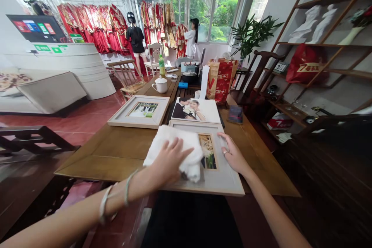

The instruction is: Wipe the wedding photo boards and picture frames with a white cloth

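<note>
A folded white towel (pixel 174 141) lies over the left part of a light-wood picture frame (pixel 229 186). My left hand (pixel 170 161) holds the towel down against the frame from above, its thumb stretched out to the right. My right hand (pixel 234 157) grips the frame's right border, with fingers over its face. The towel partly covers the photo (pixel 208 151) inside the frame. Behind it lie a second framed photo (pixel 142 109) on the left and an unframed print of a couple (pixel 197 110).
On the wooden table (pixel 116 153) stand a white lidded cup (pixel 160 85), a green-labelled bottle (pixel 161 66), a blue box (pixel 183 85) and a red-and-tan paper bag (pixel 221 81). Farther back, two people (pixel 135 38) are beside racks of red garments (pixel 95 27).
</note>
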A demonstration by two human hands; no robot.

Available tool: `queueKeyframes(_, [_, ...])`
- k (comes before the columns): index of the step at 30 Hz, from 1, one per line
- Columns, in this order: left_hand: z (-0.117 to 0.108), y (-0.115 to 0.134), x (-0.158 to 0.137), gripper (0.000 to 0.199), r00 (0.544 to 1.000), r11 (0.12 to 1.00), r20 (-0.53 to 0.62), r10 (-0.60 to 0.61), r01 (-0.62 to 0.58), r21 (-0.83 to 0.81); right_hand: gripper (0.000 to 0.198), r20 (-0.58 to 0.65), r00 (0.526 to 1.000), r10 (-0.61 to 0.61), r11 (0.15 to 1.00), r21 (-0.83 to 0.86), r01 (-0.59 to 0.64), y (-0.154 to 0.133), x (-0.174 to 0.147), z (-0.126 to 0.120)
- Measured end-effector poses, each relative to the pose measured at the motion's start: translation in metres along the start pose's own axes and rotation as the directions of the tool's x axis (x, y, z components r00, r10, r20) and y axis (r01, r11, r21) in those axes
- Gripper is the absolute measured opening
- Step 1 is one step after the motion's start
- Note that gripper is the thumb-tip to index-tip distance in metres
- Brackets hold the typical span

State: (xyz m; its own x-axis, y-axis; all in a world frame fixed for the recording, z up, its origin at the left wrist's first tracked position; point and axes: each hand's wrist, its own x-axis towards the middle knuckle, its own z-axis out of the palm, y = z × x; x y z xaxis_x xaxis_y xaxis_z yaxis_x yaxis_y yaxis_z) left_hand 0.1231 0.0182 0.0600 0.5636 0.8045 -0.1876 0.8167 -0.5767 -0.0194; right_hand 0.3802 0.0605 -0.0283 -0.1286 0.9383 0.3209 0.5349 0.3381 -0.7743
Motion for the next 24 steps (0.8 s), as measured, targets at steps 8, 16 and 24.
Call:
queueKeyframes(8, [0.007, 0.039, -0.06, 0.108, 0.974, 0.994, 0.228, 0.014, 0.012, -0.109, 0.053, -0.015, 1.0, -0.005, 1.0, -0.002, 0.005, 0.0, -0.001, 0.0])
queueKeyframes(16, [0.009, -0.002, 0.035, 0.085, 0.979, 0.996, -0.188, -0.079, 0.07, -0.053, 0.056, 0.01, 0.998, -0.056, 0.998, 0.024, 0.055, 0.004, -0.002, -0.001])
queueKeyframes(24, [-0.006, -0.02, 0.069, 0.078, 0.974, 0.991, -0.184, -0.13, 0.133, 0.005, 0.057, 0.019, 1.0, -0.005, 0.999, 0.044, 0.004, 0.003, -0.001, -0.001])
